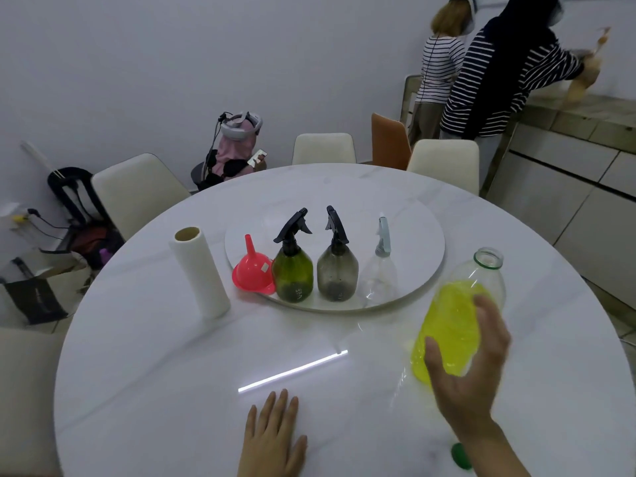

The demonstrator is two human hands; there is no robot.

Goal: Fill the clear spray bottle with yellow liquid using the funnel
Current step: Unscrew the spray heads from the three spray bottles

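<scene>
A round white marble tabletop is ringed by cream chairs. On its raised turntable a pink funnel is stood upside down beside a green spray bottle, a grey spray bottle and the clear spray bottle. The left hand is laid flat with straight fingers. The right hand is spread wide at the uncapped bottle of yellow liquid; actual contact cannot be told. A green cap and a paper towel roll are also seen.

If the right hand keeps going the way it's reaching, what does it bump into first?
Most likely the bottle of yellow liquid. The right hand is open just in front of it, fingers spread toward it, though whether they're touching is unclear.
</scene>
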